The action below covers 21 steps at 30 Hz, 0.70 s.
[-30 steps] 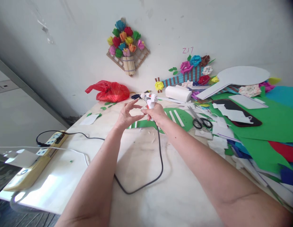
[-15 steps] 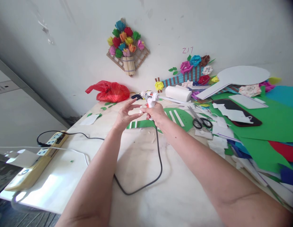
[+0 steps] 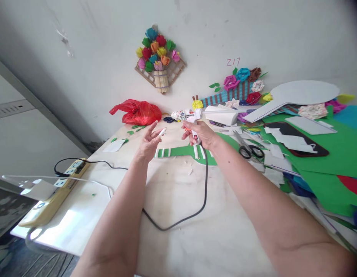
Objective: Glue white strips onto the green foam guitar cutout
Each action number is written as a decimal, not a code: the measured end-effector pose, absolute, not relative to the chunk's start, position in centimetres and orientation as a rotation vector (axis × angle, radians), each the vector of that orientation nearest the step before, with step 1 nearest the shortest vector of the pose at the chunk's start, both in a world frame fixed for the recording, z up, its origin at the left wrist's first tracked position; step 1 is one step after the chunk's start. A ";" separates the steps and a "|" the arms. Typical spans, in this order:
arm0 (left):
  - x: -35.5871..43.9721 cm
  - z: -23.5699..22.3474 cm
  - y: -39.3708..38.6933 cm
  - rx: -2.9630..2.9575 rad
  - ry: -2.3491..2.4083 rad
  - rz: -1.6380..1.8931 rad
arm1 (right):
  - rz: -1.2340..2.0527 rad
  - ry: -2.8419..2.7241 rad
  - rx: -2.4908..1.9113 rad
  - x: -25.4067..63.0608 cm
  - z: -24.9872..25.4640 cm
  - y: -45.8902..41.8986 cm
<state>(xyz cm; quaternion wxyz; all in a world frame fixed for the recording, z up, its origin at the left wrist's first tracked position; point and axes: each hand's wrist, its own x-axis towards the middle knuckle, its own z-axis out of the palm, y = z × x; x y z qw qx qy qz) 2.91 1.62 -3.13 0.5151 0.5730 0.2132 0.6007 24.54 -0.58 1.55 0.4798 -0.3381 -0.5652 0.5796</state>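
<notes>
My left hand [image 3: 148, 145] pinches a small white strip [image 3: 162, 132] between thumb and fingers, above the table. To its right, my right hand [image 3: 206, 134] grips a white glue gun [image 3: 198, 114] by its handle, the nozzle end pointing left. A black cord [image 3: 206, 181] hangs from the handle and loops over the table. Beneath and beyond both hands lies a green guitar-shaped cutout [image 3: 181, 151] bearing several white strips. My right hand and forearm cover part of its round end.
Scissors [image 3: 250, 148] lie right of my right hand, among paper scraps and green sheets [image 3: 305, 161]. A red plastic bag [image 3: 139, 112] sits at the back. A yellow power strip [image 3: 55, 200] lies along the left edge. Decorated paper flowers [image 3: 231, 82] lean against the wall.
My hands have moved apart. The glue gun has shifted right, away from the white strip in my left hand, and the view has turned slightly left.
</notes>
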 end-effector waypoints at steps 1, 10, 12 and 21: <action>2.8 -3.2 1.6 1.349 0.502 1.452 | 1.425 -1.414 -0.808 24.8 1.7 -0.7; 1.9 -3.8 1.6 1.195 0.475 1.480 | 1.465 -1.629 -0.744 25.6 2.0 -1.1; 1.8 -3.9 1.5 1.187 0.478 1.488 | 1.462 -1.662 -0.743 25.5 1.9 -1.2; 1.7 -4.0 1.4 1.222 0.493 1.505 | 1.450 -1.795 -0.744 25.3 1.7 -1.3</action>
